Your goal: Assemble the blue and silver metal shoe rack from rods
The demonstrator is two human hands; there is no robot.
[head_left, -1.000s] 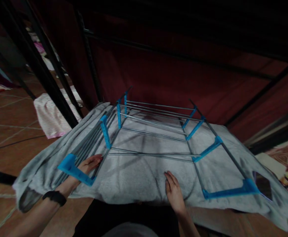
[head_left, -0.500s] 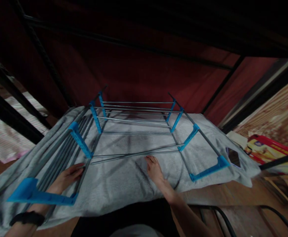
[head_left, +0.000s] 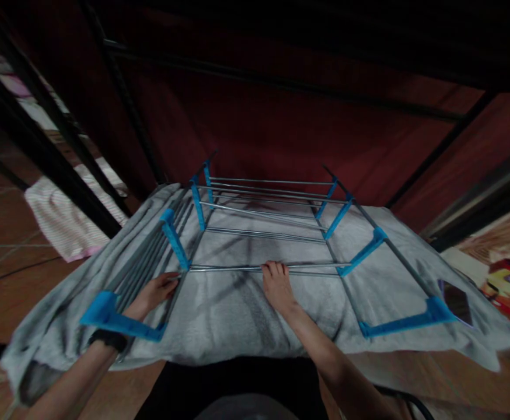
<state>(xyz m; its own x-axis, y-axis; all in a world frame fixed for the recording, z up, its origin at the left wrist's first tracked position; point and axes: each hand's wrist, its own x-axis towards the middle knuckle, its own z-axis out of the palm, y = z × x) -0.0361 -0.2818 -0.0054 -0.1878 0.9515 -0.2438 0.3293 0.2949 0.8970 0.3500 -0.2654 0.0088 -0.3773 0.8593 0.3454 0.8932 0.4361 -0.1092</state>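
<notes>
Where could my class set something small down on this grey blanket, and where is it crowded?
Bare blanket shows between the left hand and the right hand, on the near side of the front rods. A second patch lies between the right hand and the near right blue bracket. Crowded: the left side, with bundled rods, and the back, with crossbars.

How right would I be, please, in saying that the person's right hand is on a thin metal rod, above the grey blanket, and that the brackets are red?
Not quite: the brackets are blue, not red, as the head view shows. The right hand is on a thin metal rod, above the grey blanket.
</notes>
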